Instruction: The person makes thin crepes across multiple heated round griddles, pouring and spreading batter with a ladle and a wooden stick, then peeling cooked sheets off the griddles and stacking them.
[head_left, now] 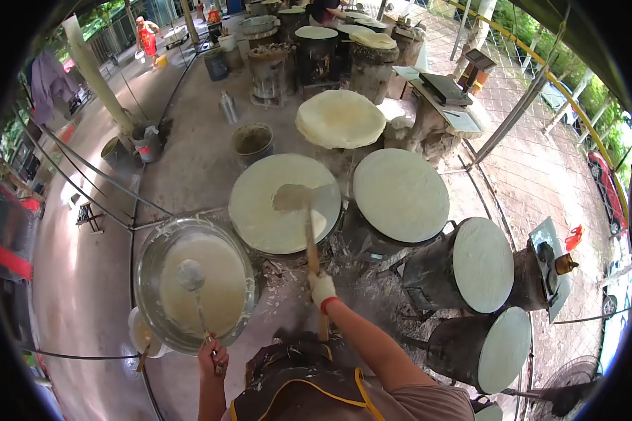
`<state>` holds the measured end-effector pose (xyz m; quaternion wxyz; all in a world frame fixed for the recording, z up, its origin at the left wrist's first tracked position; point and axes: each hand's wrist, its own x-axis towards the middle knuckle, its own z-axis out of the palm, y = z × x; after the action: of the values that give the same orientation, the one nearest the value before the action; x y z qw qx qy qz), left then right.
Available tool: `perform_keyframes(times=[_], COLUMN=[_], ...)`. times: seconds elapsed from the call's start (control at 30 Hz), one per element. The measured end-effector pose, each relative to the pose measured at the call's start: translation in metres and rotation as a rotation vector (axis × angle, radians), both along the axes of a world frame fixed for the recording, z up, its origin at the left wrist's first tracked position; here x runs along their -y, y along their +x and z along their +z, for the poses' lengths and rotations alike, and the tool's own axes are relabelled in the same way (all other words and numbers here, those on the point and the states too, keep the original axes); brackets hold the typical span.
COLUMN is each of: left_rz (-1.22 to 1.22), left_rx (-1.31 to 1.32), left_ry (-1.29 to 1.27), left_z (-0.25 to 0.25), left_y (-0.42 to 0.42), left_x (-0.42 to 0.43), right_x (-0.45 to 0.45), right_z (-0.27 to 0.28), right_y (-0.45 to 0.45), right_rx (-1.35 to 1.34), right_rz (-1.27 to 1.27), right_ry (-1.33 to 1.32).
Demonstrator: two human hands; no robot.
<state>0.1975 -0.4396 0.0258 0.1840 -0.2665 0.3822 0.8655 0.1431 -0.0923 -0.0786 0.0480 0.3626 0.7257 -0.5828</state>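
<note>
My left hand [213, 354] is wrapped around the handle of a ladle [190, 276], whose bowl is over the pale batter [221, 298] in a large metal basin [145, 298]. In a white glove with a red cuff, my right hand [321, 288] grips the long wooden handle of a flat spreader [311, 238]. The spreader's blade lies on the pale layer covering a round griddle [260, 200] in front of me. Right of the blade, a whiter patch shows on that layer.
More round griddles stand on drum stoves to my right, including a near one [402, 193] and another [482, 263]. A stack of flatbreads [340, 118] lies ahead. Beyond the griddle is a bucket [253, 140]. A white pail [139, 333] sits beside the basin. Other people [147, 42] are farther back.
</note>
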Motion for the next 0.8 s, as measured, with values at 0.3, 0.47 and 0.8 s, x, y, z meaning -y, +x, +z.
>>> perform_keyframes(times=[0.3,0.47,0.8], left_rz=[-0.117,-0.149,-0.192], left_rx=[-0.056,-0.035,0.019], left_ry=[0.130,0.173,0.104], left_z=[0.021,0.029,0.028], left_y=[0.011,0.018,-0.003], left_x=[-0.104,-0.140,-0.159], right_x=[-0.107,-0.131,-0.131], right_z=[-0.014,-0.034,-0.060], right_y=[0.016,0.027,0.041], right_rx=[0.107,-0.022,-0.165], right_rz=[0.213,0.468,0.966], right_ry=[0.057,0.346,0.373])
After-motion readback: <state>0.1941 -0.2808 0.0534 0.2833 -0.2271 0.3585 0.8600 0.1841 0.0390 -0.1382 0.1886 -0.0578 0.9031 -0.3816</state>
